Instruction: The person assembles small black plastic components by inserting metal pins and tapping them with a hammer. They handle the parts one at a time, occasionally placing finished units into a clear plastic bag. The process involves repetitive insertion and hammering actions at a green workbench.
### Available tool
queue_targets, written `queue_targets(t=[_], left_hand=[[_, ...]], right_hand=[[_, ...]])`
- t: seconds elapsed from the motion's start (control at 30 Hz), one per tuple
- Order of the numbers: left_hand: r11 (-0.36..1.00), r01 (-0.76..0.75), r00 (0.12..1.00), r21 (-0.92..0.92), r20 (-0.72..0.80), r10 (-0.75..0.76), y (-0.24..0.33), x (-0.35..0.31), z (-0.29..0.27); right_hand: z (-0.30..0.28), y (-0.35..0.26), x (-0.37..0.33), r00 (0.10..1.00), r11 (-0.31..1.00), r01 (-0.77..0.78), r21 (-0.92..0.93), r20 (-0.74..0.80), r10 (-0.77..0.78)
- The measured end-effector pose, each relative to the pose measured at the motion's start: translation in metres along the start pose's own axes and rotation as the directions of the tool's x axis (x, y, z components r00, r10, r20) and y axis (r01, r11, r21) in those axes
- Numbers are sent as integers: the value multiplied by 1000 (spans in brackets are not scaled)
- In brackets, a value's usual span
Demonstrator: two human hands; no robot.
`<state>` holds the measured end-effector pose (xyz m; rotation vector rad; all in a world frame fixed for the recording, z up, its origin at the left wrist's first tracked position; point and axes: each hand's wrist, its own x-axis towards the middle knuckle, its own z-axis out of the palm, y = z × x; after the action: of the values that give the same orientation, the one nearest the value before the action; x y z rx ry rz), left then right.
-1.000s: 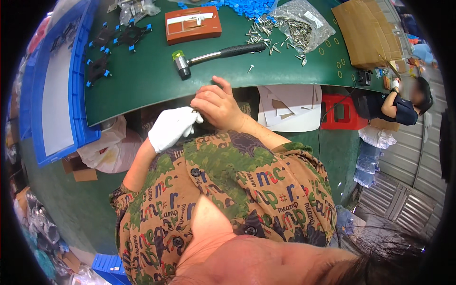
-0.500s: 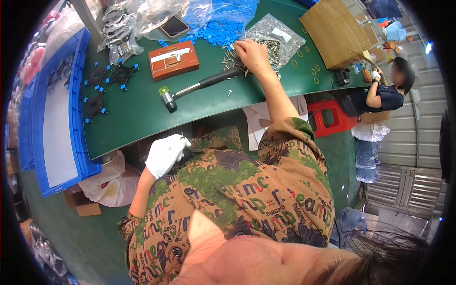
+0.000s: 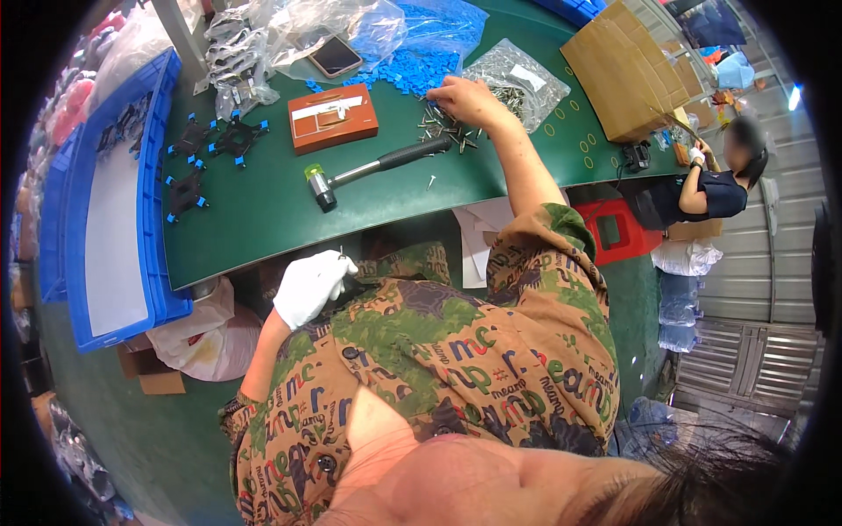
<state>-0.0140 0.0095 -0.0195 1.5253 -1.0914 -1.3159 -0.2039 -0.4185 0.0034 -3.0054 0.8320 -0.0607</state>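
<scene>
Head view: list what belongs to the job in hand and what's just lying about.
Seemingly in the job:
small piece at the left hand's fingers
pile of metal pieces under the right hand

Seemingly lying about, no hand on them:
phone
red-brown box
cardboard box
mallet, perhaps

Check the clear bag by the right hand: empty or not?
Not empty: the clear bag shows metal screws inside; more lie loose beside it.
</scene>
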Motion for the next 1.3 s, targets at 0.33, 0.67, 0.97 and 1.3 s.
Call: queue_targets(t=[0.33,0.67,0.97,1.3], left_hand=[[999,-5,1000,33,11,5,2,3,1],[997,-5,1000,79,19,4,6,1,0],[996,75,997,53,11,-75,20,-1,1],[997,56,998,59,20,-57,18,0,2]], right_hand=[[-2,-8,2,993,1000,29,-4,-112,-29],[-37,-150,-58,923,903,365,227,-214,-319],[-14,-174,-87,862,865,492,94,-192,-469],[-14,-183,-118,983,960,133,246,-159,-95]])
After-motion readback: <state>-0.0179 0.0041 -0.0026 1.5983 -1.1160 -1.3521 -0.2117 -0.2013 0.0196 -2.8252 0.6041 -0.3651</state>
